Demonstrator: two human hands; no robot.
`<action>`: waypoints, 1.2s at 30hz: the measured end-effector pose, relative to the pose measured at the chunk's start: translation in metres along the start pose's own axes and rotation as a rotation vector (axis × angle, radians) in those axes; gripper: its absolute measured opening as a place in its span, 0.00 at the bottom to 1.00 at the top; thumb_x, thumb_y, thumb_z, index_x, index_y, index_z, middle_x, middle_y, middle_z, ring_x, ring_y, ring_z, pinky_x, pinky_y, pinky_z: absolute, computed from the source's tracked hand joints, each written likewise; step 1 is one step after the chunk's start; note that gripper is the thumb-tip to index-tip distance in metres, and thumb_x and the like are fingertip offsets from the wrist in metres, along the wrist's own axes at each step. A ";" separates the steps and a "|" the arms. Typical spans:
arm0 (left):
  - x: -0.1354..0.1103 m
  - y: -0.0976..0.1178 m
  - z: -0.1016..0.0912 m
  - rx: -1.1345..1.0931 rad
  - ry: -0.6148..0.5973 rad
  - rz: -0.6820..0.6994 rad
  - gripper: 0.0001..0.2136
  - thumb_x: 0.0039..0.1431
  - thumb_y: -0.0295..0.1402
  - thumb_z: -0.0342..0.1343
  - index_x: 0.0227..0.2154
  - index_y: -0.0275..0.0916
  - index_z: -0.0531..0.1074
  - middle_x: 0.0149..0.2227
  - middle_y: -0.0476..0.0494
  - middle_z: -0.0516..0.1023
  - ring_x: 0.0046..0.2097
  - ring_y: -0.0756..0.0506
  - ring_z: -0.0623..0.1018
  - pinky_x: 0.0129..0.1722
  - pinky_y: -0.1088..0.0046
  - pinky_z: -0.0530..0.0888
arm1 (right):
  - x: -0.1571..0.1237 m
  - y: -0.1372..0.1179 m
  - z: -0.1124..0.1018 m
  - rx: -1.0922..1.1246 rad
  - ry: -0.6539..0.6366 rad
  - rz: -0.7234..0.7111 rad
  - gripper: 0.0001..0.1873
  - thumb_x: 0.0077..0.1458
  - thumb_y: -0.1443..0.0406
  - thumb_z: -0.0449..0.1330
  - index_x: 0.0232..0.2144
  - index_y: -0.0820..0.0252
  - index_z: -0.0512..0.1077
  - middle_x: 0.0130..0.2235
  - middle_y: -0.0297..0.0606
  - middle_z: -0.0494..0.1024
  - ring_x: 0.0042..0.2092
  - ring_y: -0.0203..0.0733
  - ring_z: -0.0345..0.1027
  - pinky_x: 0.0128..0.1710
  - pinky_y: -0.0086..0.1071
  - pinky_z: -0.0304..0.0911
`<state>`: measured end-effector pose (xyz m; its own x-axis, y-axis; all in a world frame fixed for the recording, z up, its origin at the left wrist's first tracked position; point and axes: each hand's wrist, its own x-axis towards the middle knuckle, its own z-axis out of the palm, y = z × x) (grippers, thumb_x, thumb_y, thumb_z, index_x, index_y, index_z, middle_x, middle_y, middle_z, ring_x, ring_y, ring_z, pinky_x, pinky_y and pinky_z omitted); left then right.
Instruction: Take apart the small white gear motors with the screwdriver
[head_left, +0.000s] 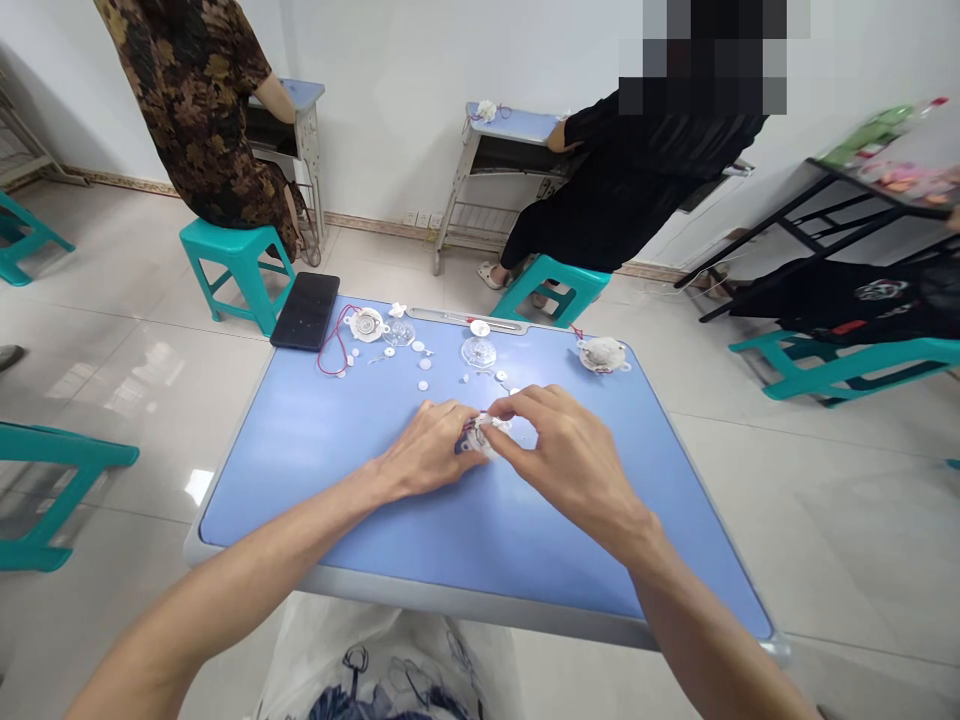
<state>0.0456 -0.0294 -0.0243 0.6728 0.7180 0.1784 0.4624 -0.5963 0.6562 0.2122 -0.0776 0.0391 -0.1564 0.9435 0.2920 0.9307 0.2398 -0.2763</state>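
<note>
Small white plastic part (486, 436), mostly hidden, pinched between left hand (427, 450) and right hand (562, 462)

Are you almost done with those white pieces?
Not yet. Looks done: a round white plastic unit with red wire at the far corner. In hand: a small white part pinched by the left hand and right hand. Left loose: small white plastic discs and a clear plastic dome.

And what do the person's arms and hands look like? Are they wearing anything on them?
The left hand and right hand are bare: no gloves, and no ring, watch or bracelet shows. The left forearm and right forearm are bare too, with no sleeves or markings.
</note>
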 end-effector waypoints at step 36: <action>0.002 0.001 0.003 0.008 0.044 0.030 0.16 0.56 0.36 0.65 0.45 0.38 0.70 0.39 0.44 0.77 0.44 0.41 0.76 0.45 0.62 0.69 | 0.069 0.040 0.042 -0.060 -0.269 -0.154 0.09 0.59 0.66 0.58 0.37 0.57 0.79 0.36 0.40 0.81 0.42 0.46 0.70 0.40 0.37 0.57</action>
<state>0.0491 -0.0294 -0.0254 0.6605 0.7147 0.2299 0.4472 -0.6205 0.6442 0.2244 0.0064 0.0102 -0.3711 0.9258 0.0717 0.9059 0.3779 -0.1910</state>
